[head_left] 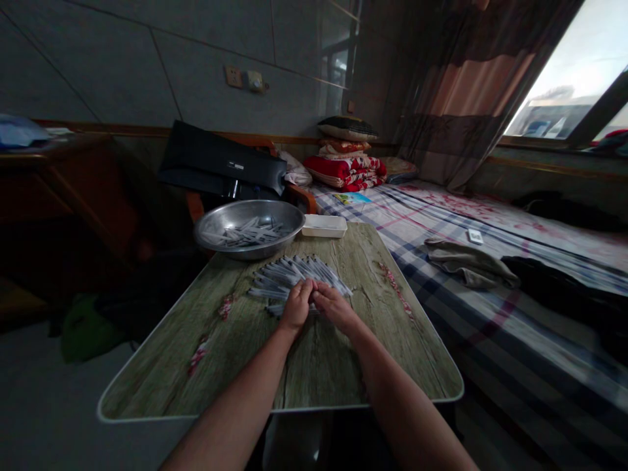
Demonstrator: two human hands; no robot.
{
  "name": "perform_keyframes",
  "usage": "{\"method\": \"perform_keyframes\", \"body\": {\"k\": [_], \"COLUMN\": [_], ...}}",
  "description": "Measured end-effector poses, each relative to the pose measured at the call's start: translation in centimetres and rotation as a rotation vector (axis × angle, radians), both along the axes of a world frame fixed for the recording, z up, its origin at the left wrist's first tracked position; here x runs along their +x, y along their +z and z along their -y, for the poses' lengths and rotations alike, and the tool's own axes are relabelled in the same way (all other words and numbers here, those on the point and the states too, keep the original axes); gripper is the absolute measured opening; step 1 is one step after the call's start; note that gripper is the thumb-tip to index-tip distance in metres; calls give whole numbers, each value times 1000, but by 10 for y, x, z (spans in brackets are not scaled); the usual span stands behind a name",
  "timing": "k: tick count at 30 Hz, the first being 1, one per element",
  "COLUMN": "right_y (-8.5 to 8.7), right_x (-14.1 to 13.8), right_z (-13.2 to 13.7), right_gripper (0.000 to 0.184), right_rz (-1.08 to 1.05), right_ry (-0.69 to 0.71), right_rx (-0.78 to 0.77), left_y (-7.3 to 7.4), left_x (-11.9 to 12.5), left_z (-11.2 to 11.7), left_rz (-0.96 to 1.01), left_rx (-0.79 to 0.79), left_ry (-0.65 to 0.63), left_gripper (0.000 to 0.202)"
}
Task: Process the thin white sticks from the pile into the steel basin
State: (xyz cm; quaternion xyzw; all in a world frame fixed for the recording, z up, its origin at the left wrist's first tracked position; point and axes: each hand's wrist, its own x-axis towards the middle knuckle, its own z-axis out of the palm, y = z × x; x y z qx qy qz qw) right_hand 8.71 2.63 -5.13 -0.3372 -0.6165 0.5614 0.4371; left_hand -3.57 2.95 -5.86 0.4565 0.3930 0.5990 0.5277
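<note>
A pile of thin grey stick-like pieces (294, 273) lies on the wood-patterned table (235, 353). My left hand (296, 305) and my right hand (330, 303) meet at the pile's near edge, fingers curled and pinched together on some of the pieces. What exactly sits between the fingertips is too small to make out. A metal basin (248, 227) at the table's far end holds more of the same grey pieces.
A shallow white tray (324, 226) sits beside the basin. A bed with a plaid sheet (490, 288) runs along the right, with folded blankets (346, 170) and clothes on it. A dark monitor (220, 163) leans behind the basin. A wooden desk (53, 176) stands at the left.
</note>
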Motion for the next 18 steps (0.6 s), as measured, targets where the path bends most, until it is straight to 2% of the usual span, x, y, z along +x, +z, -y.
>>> {"method": "perform_keyframes", "body": {"k": [3,6,10,13,15,18], "right_y": [2,5,9,7,4,-1], "right_x": [0,2,7,8,5,-1], "right_z": [-2,-1,5,6,3,-3], "right_gripper": [29,35,42,41,37,28], "right_rz": [14,7,-8,-28,-21,59], "right_ry": [5,27,97,104,66,-65], "right_rx": [64,46,-170,-304,-247,15], "left_y": [1,4,8,12,14,18], "left_x": [0,-1,-1,0,0,-1], "left_z": [1,2,3,6,8,10], "left_rz": [-21,-32,-65,-54,-40,-79], "left_rx": [21,31,11,20,52,111], "left_ry": [5,10,19,-1,-6,40], "left_gripper": [49,50,51,52,52,47]}}
